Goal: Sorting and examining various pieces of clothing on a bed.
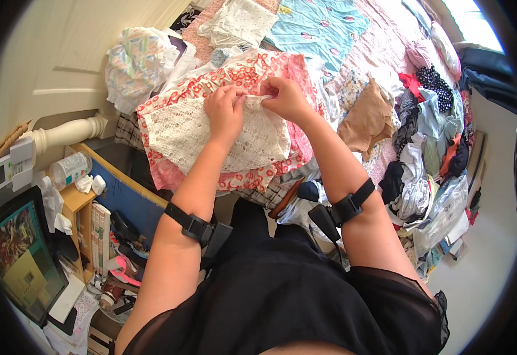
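Observation:
A cream openwork lace garment (pixel 183 133) lies spread over a red-and-white floral cloth (pixel 165 171) on the bed before me. My left hand (pixel 226 111) rests on the lace garment's upper edge, its thumb and fingers pinching the fabric there. Just to the right, my right hand (pixel 285 98) grips the same edge between thumb and curled fingers. A short white strip of the edge runs taut between the two hands. The garment's lower part lies loose below the wrists.
A brown cloth (pixel 367 117) and a heap of mixed clothes (pixel 431 120) lie at right. Beyond are a blue patterned cloth (pixel 316 26) and a folded white cloth (pixel 240 22). At left stand a bedpost (pixel 67 133), a wooden shelf (pixel 74 199) and a monitor (pixel 23 257).

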Available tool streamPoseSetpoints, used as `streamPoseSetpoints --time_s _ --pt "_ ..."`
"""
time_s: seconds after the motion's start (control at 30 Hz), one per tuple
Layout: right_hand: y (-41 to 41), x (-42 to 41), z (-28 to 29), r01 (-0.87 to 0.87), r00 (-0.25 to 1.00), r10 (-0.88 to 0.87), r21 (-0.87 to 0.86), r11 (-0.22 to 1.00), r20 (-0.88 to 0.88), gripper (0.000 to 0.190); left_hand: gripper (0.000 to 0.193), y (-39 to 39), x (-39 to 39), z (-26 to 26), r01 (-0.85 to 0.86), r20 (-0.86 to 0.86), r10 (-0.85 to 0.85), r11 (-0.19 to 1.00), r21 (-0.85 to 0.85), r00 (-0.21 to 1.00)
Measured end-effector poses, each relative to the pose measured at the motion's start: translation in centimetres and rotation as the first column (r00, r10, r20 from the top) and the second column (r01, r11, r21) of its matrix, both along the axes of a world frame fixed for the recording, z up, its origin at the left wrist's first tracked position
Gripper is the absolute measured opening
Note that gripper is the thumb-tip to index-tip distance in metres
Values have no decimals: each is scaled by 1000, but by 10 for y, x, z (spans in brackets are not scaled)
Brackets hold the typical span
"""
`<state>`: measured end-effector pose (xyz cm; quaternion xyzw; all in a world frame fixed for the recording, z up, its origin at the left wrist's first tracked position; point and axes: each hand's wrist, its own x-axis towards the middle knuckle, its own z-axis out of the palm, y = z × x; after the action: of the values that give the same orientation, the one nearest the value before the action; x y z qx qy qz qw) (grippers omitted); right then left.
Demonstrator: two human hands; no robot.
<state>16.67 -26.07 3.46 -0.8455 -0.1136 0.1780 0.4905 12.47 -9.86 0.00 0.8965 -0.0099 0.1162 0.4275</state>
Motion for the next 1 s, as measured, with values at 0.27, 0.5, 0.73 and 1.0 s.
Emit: streamPoseSetpoints --time_s 0.27,0.5,0.73,1.0 --pt "-28 6 -22 416 908 -415 -13 909 67 14 11 -3 -2 -7 -66 -15 67 997 33 998" --pt "7 -12 -23 265 964 -262 102 959 -41 45 46 -15 -11 16 -92 153 53 960 266 987" --pt "6 -1 -31 404 913 -404 -2 915 -57 25 64 -41 -39 23 342 -166 -302 880 329 939" --pt "-41 -46 -18 580 813 -574 -59 812 101 19 63 -48 -34 16 521 -474 -241 559 645 847"
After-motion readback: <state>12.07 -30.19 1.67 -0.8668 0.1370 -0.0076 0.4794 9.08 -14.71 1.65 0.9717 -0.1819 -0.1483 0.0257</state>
